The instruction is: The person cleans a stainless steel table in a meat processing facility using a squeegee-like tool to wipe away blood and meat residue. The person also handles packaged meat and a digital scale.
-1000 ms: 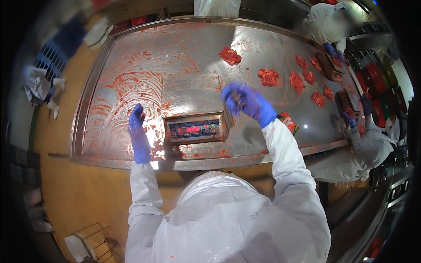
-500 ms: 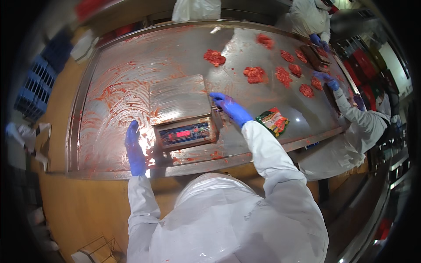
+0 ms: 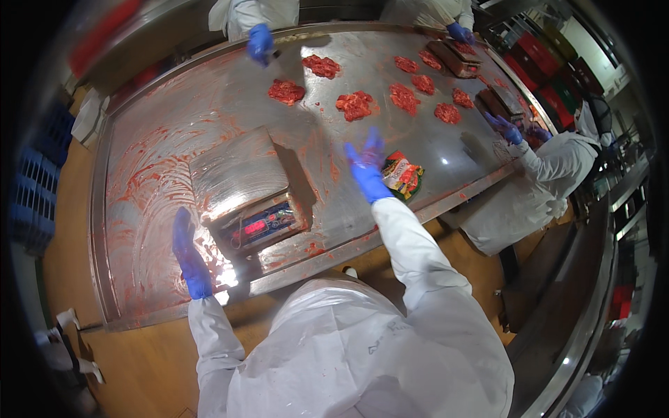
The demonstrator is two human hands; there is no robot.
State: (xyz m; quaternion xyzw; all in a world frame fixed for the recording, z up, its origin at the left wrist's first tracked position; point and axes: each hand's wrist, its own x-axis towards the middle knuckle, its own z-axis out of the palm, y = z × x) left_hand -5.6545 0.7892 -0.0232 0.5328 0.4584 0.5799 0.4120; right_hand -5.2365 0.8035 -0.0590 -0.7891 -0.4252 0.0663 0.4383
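Note:
A metal bench scale [image 3: 240,167] with a lit red display stands on the steel table [image 3: 132,174], its bare platform smeared. Beside its left side is my left hand [image 3: 191,254], blue-gloved, fingers stretched out and holding nothing. My right hand [image 3: 366,167], also blue-gloved, reaches over the table right of the scale with its fingers spread and nothing in them. Just right of it lies a green and red printed packet [image 3: 403,174]. Beyond my right fingertips is a pile of raw red meat pieces [image 3: 356,106]; two more piles [image 3: 286,92] [image 3: 321,66] lie farther back.
Several smaller meat piles [image 3: 404,99] spread toward the right. Other scales [image 3: 454,57] stand at the far right, with co-workers' gloved hands [image 3: 503,128] near them. Across the table hangs another co-worker's gloved hand [image 3: 260,44]. A raised rim [image 3: 334,252] borders the table.
My right hand has left the scale's right side and moved right, toward the packet. One far meat pile has shifted left. A co-worker's hand has appeared across the table. The view has turned.

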